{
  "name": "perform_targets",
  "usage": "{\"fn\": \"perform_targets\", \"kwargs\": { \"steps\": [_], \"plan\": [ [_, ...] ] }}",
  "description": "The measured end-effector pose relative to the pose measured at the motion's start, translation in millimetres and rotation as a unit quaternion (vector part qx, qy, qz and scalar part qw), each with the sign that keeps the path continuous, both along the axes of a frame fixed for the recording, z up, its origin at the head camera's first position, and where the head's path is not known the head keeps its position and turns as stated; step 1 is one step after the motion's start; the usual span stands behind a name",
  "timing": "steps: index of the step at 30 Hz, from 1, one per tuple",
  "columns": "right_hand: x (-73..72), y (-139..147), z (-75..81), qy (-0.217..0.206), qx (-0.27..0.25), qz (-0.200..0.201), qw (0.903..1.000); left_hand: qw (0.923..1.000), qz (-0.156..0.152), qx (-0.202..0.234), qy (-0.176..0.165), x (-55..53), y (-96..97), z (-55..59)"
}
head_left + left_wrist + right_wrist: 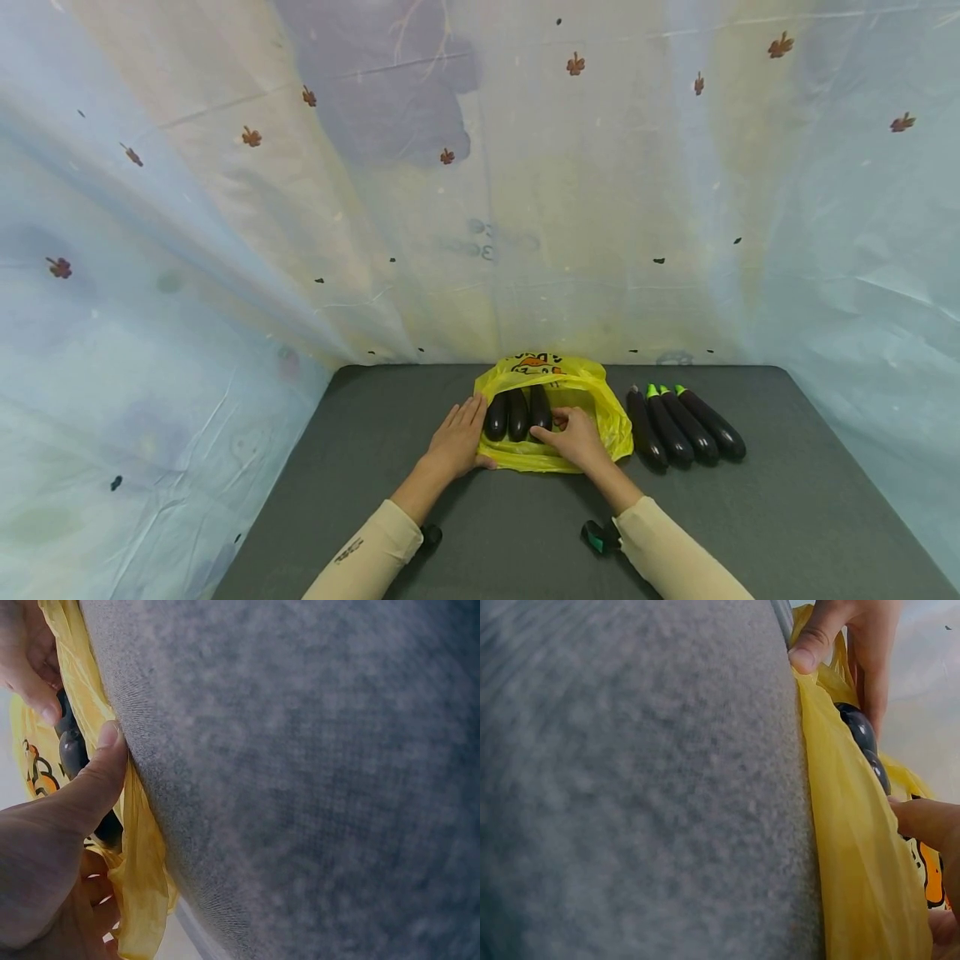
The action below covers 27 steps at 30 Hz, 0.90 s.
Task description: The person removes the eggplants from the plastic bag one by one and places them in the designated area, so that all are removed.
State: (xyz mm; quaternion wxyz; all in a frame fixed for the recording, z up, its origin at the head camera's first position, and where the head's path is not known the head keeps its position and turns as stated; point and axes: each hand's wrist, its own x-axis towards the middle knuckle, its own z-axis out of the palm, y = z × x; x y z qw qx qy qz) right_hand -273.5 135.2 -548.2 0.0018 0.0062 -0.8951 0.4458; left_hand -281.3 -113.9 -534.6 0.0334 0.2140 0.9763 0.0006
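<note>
A yellow plastic bag (pixel 615 417) lies on its side, its mouth facing me. Three dark eggplants show side by side inside it: a left one (pixel 496 417), a middle one (pixel 517 417) and a right one (pixel 540 408). My right hand (pixel 577 437) reaches into the mouth and holds the right eggplant near its rounded end, thumb in front. Along the bag's left side, my left hand (pixel 456 437) rests with straight fingers. Its thumb (pixel 105 761) presses the bag's near edge in the left wrist view.
Several more eggplants (pixel 693 429) lie in a row right of the bag, green stem ends away from me. The dark grey table (pixel 525 533) backs onto a pale patterned sheet (pixel 525 292). A black wrist device (pixel 597 537) is under the right sleeve.
</note>
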Motion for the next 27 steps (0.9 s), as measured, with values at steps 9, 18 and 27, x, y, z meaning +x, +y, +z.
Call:
{"fn": "perform_targets", "kwargs": {
  "steps": [9, 18, 27],
  "plan": [
    [1.3, 1.3, 0.7, 0.002, 0.004, 0.000, 1.0000, 1.0000, -0.004, 0.005, 0.003, 0.3, -0.7, -0.4],
    [-0.1, 3.4, -0.4, -0.001, 0.004, 0.000, 1.0000, 0.9999, -0.004, 0.008, -0.005, 0.7, -1.4, 0.1],
    [2.8, 8.3, 1.7, -0.005, -0.005, 0.005, 1.0000, 1.0000, -0.006, 0.002, -0.001, -1.1, -1.7, -2.3]
  ]
}}
